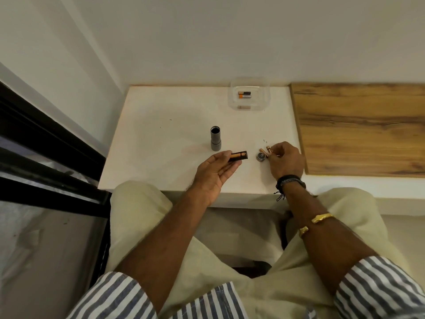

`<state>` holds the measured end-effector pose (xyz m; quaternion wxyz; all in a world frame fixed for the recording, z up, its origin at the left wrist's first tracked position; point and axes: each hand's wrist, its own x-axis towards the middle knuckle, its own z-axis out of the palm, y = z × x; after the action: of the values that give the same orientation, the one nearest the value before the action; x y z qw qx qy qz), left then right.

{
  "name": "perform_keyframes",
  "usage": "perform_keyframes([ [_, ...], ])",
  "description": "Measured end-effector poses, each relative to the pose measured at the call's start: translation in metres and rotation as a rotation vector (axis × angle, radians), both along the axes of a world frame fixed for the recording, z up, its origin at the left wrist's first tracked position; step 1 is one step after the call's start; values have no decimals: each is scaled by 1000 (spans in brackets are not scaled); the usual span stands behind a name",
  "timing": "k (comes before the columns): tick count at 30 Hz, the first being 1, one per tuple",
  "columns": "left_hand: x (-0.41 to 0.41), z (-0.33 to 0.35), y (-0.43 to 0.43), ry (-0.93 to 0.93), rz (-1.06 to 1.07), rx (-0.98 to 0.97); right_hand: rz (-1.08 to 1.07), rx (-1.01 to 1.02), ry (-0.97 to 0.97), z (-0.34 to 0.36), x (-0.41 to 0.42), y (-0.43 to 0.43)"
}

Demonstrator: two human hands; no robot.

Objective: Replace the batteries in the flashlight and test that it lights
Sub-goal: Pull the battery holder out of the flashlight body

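The grey flashlight body point(215, 138) stands upright on the white table point(161, 134), its open end up. My left hand point(215, 173) holds the black battery holder point(308, 157) with a copper-coloured battery in it, just in front of the flashlight. My right hand point(286, 161) pinches a small battery point(268, 149) at its fingertips. Another loose battery point(262, 151) lies beside it, touching the round grey end cap point(260, 156) on the table.
A clear plastic tub point(249, 94) at the table's back edge holds two batteries point(244, 95). A wooden board point(358, 127) adjoins the table on the right. A dark window frame point(46, 143) runs along the left. My knees sit under the table's front edge.
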<state>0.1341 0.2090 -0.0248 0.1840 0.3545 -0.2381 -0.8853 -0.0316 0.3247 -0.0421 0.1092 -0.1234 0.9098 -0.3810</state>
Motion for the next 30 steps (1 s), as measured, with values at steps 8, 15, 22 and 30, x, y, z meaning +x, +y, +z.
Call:
perform_keyframes([
  [8,-2,0,1,-5,-26,-11,3,19,13,-7,1,0],
  [15,-1,1,-1,40,-11,54,-8,-55,100,7,12,-4],
  [22,-1,2,-1,79,-6,37,-45,-465,-371,34,61,-19],
  [30,2,4,1,50,-126,-87,55,-654,-626,42,68,-12],
])
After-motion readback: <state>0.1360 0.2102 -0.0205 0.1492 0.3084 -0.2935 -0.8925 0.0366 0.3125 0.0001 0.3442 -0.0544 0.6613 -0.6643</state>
